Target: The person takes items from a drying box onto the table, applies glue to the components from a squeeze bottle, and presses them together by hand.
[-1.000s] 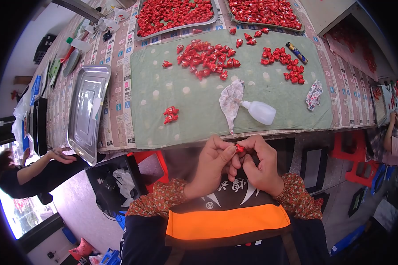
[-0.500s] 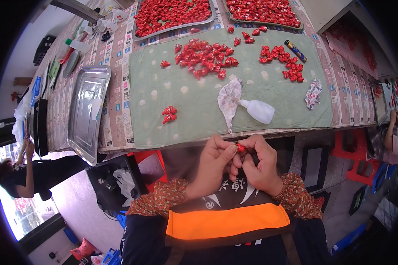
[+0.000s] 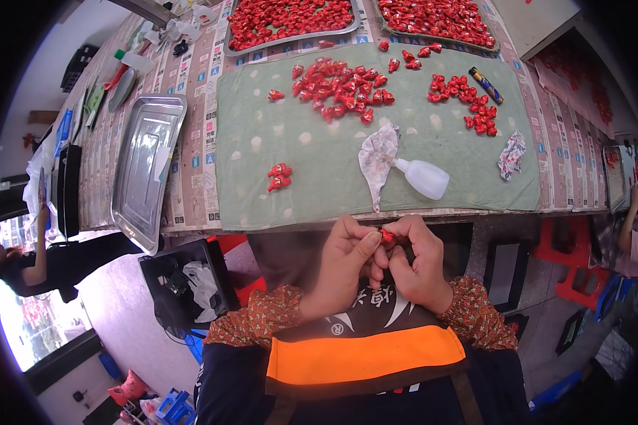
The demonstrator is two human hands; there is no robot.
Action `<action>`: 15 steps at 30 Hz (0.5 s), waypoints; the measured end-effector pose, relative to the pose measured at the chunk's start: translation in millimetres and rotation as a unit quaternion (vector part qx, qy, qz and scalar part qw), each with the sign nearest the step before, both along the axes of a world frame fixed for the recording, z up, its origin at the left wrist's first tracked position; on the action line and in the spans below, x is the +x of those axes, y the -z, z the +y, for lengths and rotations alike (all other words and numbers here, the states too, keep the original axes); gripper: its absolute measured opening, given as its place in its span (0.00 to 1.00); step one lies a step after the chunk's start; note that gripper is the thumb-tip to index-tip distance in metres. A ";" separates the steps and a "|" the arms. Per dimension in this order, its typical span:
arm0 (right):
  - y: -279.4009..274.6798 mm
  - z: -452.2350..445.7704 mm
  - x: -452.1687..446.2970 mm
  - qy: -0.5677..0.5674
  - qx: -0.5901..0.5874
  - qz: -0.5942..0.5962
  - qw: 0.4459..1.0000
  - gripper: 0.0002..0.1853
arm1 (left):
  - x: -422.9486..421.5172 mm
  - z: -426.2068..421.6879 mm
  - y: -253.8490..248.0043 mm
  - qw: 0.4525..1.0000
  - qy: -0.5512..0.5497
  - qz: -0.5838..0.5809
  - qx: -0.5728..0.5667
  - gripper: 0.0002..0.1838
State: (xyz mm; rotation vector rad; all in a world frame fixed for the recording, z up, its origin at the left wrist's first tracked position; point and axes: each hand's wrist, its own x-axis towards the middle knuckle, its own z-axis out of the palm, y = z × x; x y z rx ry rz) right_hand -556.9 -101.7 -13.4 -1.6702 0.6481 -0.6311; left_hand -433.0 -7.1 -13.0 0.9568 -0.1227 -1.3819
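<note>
A small glossy red piece [image 3: 387, 236], perhaps a figurine, is pinched between both hands just off the table's front edge. My left hand [image 3: 349, 258] is closed, its thumb and fingertips on the left side of the piece. From the other side my right hand [image 3: 420, 265] is also closed on it, thumb and fingers bent. The fingers cover much of the piece. Beyond the hands lie a patterned white cloth [image 3: 377, 161] and a white squeeze bottle [image 3: 425, 178] with its nozzle touching the cloth. A few matching red pieces [image 3: 279, 177] rest to the left.
A green dotted cloth [image 3: 262, 134] covers the table's middle, bearing a red heap [image 3: 337, 85] and a smaller group [image 3: 468, 99]. Two filled trays [image 3: 298, 44] stand behind. A metal tray [image 3: 138, 170] overhangs the front edge at left. Other people are at both sides.
The view has shifted a little, so the table and its things appear slightly farther right. Both hands keep nearly the same grip on the red piece.
</note>
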 end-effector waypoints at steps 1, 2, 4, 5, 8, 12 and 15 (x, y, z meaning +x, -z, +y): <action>-0.9 -0.4 0.7 -0.005 -0.004 -0.003 1.000 0.12 | 0.0 0.2 -0.6 1.000 -0.003 -0.004 -0.001 0.08; 1.2 -0.6 0.3 -0.007 -0.003 -0.003 1.000 0.12 | 0.6 0.3 -1.9 1.000 -0.005 -0.004 0.000 0.08; 6.6 -1.4 -1.4 -0.011 0.009 0.012 1.000 0.12 | 2.5 0.5 -4.5 1.000 0.006 0.003 0.014 0.08; 6.1 -2.3 -0.7 -0.012 0.008 0.013 1.000 0.12 | 3.3 0.8 -4.3 1.000 0.005 0.003 0.014 0.08; 4.3 -3.2 0.9 -0.007 0.002 -0.016 1.000 0.12 | 5.2 1.3 -4.2 1.000 0.008 0.010 0.008 0.07; 5.4 -3.1 0.3 -0.001 0.041 -0.022 0.999 0.14 | 7.6 1.5 -4.7 1.000 0.015 0.020 0.000 0.08; 3.3 -4.3 -1.9 -0.006 0.043 -0.009 0.999 0.14 | 9.0 1.7 -5.2 0.999 0.020 0.033 -0.002 0.08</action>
